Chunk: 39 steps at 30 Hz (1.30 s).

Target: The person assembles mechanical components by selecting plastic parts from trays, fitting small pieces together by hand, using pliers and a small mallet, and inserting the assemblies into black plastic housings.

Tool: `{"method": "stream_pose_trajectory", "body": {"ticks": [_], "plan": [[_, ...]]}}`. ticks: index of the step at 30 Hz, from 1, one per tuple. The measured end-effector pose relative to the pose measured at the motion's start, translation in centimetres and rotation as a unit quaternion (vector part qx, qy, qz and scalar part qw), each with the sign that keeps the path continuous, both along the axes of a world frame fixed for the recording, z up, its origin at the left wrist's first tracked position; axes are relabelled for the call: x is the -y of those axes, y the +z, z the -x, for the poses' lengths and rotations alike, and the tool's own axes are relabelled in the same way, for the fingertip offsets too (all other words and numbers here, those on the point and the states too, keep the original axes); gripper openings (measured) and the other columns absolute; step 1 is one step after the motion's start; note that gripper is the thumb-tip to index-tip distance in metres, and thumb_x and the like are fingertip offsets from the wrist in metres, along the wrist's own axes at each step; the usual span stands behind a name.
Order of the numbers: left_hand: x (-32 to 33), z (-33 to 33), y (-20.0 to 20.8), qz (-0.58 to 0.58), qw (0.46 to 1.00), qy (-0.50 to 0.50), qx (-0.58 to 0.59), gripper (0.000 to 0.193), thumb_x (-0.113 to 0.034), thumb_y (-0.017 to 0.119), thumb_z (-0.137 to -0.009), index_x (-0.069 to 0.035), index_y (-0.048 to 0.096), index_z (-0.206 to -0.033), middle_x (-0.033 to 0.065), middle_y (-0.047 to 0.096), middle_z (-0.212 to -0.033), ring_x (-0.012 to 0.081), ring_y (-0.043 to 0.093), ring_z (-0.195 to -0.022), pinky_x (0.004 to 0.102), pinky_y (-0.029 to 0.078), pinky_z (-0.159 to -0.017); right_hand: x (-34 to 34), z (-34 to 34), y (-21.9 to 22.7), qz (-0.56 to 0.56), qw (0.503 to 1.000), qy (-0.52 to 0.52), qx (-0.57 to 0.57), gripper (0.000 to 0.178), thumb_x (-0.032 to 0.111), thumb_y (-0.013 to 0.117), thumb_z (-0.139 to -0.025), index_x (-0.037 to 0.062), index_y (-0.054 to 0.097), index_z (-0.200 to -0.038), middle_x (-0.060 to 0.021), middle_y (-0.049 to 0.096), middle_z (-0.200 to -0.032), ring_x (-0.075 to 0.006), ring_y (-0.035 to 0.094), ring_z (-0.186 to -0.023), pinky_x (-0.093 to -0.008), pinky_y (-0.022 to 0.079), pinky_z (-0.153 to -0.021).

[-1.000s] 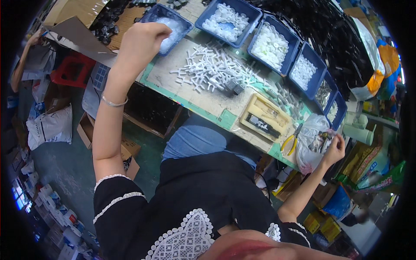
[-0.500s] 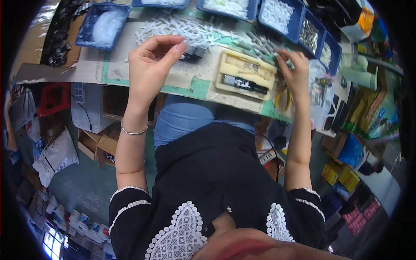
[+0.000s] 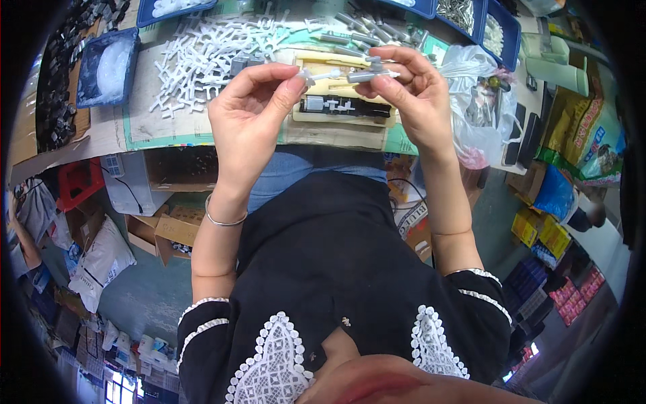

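In front of me both hands are raised over the near part of the bench, a short gap between their fingertips. My left hand (image 3: pixel 252 108) pinches a small white plastic piece (image 3: pixel 324 75) with a thin stem pointing right. Thumb and fingers of my right hand (image 3: pixel 422 97) are closed on a grey cylindrical plastic piece (image 3: pixel 361 77), its end facing the white stem. Below them lies a cream-coloured fixture (image 3: pixel 303 117), partly hidden by my hands, with a black-and-white mechanical assembly (image 3: pixel 346 106) set in it.
White T-shaped pieces (image 3: pixel 188 71) are heaped left of centre, beside a grey block (image 3: pixel 243 64). Grey cylindrical pieces (image 3: pixel 367 30) lie beyond the fixture. A blue tray (image 3: pixel 84 94) stands left, more blue trays (image 3: pixel 480 34) at the back, and a clear plastic bag (image 3: pixel 464 71) at right.
My right hand has come from the grey pieces toward the middle, now with a grey cylindrical piece. My left hand has moved closer to it. The whole view has shifted.
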<state>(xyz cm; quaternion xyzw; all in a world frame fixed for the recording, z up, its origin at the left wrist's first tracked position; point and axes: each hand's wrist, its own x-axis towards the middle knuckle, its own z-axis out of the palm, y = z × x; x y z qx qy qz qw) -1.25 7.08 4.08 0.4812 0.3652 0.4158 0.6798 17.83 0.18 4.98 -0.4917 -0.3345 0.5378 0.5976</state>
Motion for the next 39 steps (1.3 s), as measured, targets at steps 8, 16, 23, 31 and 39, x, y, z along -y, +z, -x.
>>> {"method": "stream_pose_trajectory", "body": {"ticks": [8, 16, 23, 31, 39], "plan": [[0.0, 0.2, 0.4, -0.022, 1.0, 0.008, 0.002, 0.013, 0.001, 0.067, -0.08, 0.004, 0.064, -0.093, 0.0062, 0.065, -0.087, 0.0091, 0.06, -0.08, 0.0205, 0.048, -0.072, 0.2, 0.2, 0.1, -0.018, 0.999, 0.023, -0.034, 0.026, -0.001, 0.062, -0.083, -0.0048, 0.058, -0.109, -0.0129, 0.064, -0.098, -0.0178, 0.065, -0.085, -0.0263, 0.054, -0.08], [-0.2, 0.6, 0.6, -0.137, 0.988, -0.005, -0.066, 0.012, 0.003, 0.067, -0.079, 0.002, 0.067, -0.09, 0.006, 0.066, -0.087, 0.0093, 0.061, -0.079, 0.0206, 0.049, -0.073, 0.1, 0.8, 0.4, -0.064, 0.996, 0.015, 0.053, 0.027, -0.007, 0.072, -0.071, -0.0038, 0.065, -0.096, -0.0099, 0.062, -0.101, -0.0146, 0.062, -0.088, -0.0248, 0.053, -0.078], [0.0, 1.0, 0.1, -0.089, 0.994, -0.051, -0.039, 0.011, 0.003, 0.067, -0.079, 0.001, 0.067, -0.09, 0.0058, 0.066, -0.087, 0.0096, 0.062, -0.08, 0.0207, 0.05, -0.071, 0.8, 0.9, 0.9, -0.085, 0.98, 0.058, 0.168, 0.022, -0.003, 0.07, -0.073, -0.0021, 0.066, -0.095, -0.0096, 0.063, -0.101, -0.0142, 0.061, -0.09, -0.0271, 0.053, -0.078], [1.8, 0.3, -1.4, -0.282, 0.942, -0.056, -0.175, 0.02, -0.002, 0.07, -0.075, -0.002, 0.065, -0.094, 0.0096, 0.066, -0.088, 0.0184, 0.064, -0.077, 0.0256, 0.051, -0.067, 4.4, 0.5, 0.4, -0.125, 0.893, 0.002, 0.433, 0.02, -0.002, 0.071, -0.068, -0.0001, 0.066, -0.087, -0.0109, 0.067, -0.092, -0.0199, 0.065, -0.085, -0.0287, 0.052, -0.074], [2.8, -0.6, -3.5, -0.554, 0.769, -0.072, -0.311, 0.027, -0.005, 0.068, -0.069, -0.005, 0.064, -0.096, 0.0048, 0.063, -0.096, 0.0205, 0.058, -0.091, 0.0333, 0.042, -0.077, 5.9, -1.7, -2.6, -0.111, 0.833, -0.01, 0.543, 0.023, 0.003, 0.074, -0.065, 0.0056, 0.068, -0.088, -0.0044, 0.068, -0.093, -0.0204, 0.06, -0.087, -0.0306, 0.046, -0.078]]}}
